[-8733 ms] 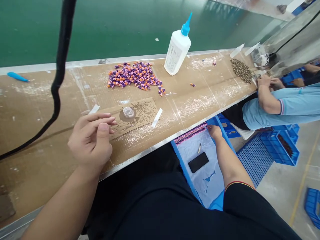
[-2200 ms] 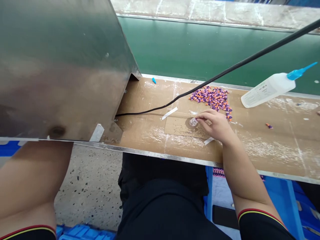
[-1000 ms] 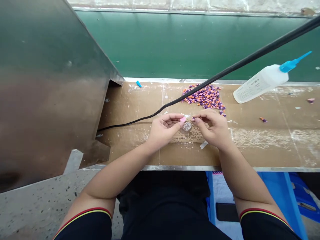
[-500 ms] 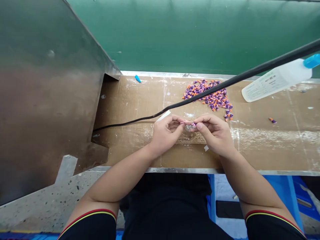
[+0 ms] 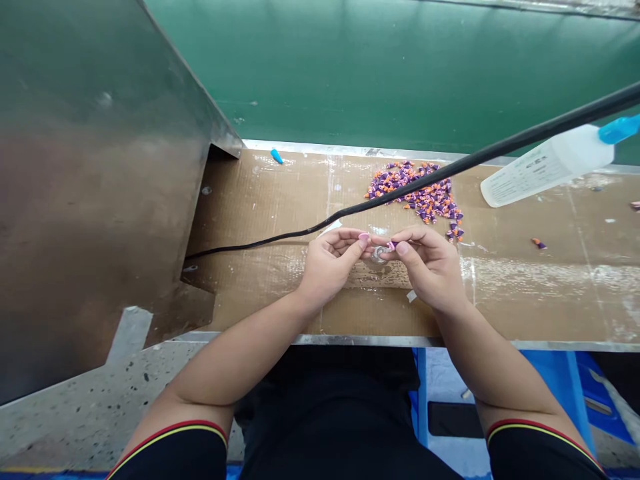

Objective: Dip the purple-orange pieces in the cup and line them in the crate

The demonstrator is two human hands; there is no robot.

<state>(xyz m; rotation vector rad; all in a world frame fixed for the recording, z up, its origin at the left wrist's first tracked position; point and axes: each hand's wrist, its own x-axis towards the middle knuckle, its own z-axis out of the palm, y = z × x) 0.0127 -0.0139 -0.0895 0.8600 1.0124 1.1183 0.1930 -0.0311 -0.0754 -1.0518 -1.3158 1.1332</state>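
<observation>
Between the thumb and fingers of my left hand (image 5: 331,261) is a small flat pink piece (image 5: 364,237). My right hand (image 5: 429,265) pinches a small purple and pink piece (image 5: 393,246), partly hidden by the fingertips. The two hands face each other closely over the cardboard-covered bench (image 5: 270,280). Beneath the fingertips sits a small clear round container (image 5: 379,255); its contents I cannot make out. Beyond my right hand lies a pile of small purple and orange pieces (image 5: 400,177).
A black cable (image 5: 350,211) crosses above the bench. At the right lies a tilted white bottle with a blue cap (image 5: 545,163). One loose piece (image 5: 539,244) is at right, a blue tip (image 5: 277,157) at back left. A metal panel (image 5: 100,187) stands left.
My left hand has turned the pink piece so its flat face shows, slightly higher than before. My right hand keeps its pinch, almost unmoved. The view has shifted slightly.
</observation>
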